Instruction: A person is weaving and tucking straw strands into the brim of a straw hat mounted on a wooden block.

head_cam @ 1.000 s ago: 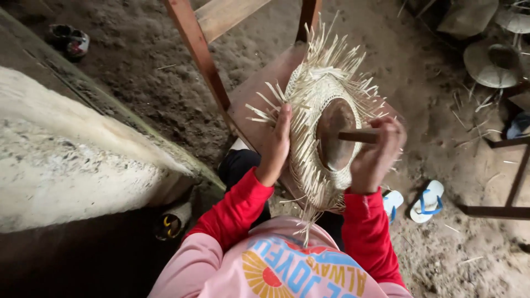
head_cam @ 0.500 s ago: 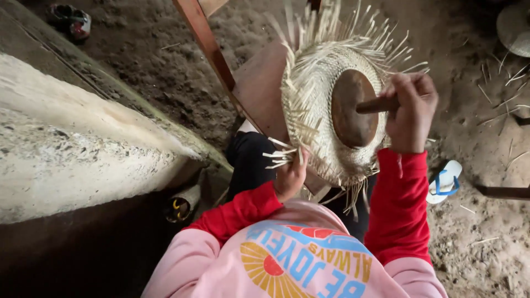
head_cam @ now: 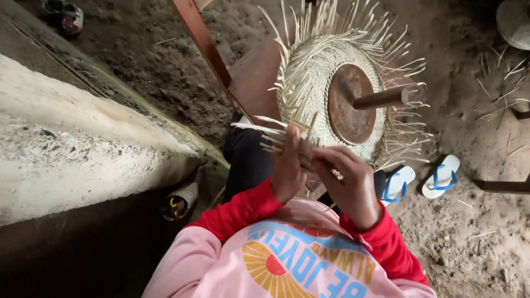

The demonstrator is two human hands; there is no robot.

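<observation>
A half-woven straw hat [head_cam: 312,83] with loose strands sticking out all round sits over a round brown wooden block [head_cam: 346,105] with a wooden handle [head_cam: 381,98]. Both my hands work at its lower left edge. My left hand [head_cam: 288,165] pinches loose straw strands [head_cam: 265,132] at the brim, fingers closed on them. Beside it, my right hand [head_cam: 348,179] curls around the same bundle of strands. Red sleeves cover both my forearms, over a pink shirt.
A wooden stool or frame [head_cam: 204,41] stands behind the hat. A rough concrete ledge [head_cam: 72,143] runs along the left. Blue-and-white sandals [head_cam: 439,176] lie on the dirt floor at right, shoes [head_cam: 69,16] at top left. Another straw hat [head_cam: 513,22] lies top right.
My right hand has let go of the wooden handle and come down to the brim beside my left hand. The view has moved closer to the hat.
</observation>
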